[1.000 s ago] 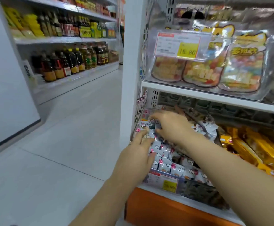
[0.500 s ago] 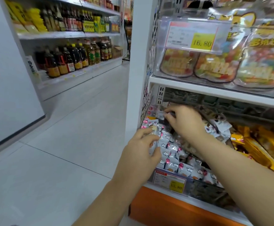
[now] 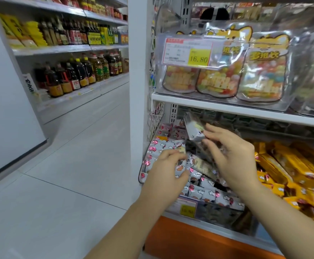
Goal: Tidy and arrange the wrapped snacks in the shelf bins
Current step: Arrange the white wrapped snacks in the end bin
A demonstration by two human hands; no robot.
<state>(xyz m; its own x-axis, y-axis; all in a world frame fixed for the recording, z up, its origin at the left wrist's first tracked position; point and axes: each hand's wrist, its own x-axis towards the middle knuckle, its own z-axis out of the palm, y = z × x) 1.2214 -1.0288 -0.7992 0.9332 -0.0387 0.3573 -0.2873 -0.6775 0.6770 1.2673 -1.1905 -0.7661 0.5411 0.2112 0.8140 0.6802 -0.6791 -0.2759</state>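
as right hand (image 3: 234, 161) holds snack (image 3: 193, 128), shelf edge (image 3: 227, 108) overhangs.

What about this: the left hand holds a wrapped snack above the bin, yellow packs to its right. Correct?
No: the right hand holds the wrapped snack above the bin, not the left hand. Yellow packs do lie to its right. Head view shows it.

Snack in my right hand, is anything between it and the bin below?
Nothing visible does. The snack, pinched by the right hand, hangs over the open bin, with only the pile of wrapped bars beneath it. The left hand is lower and to the left, out of the drop path.
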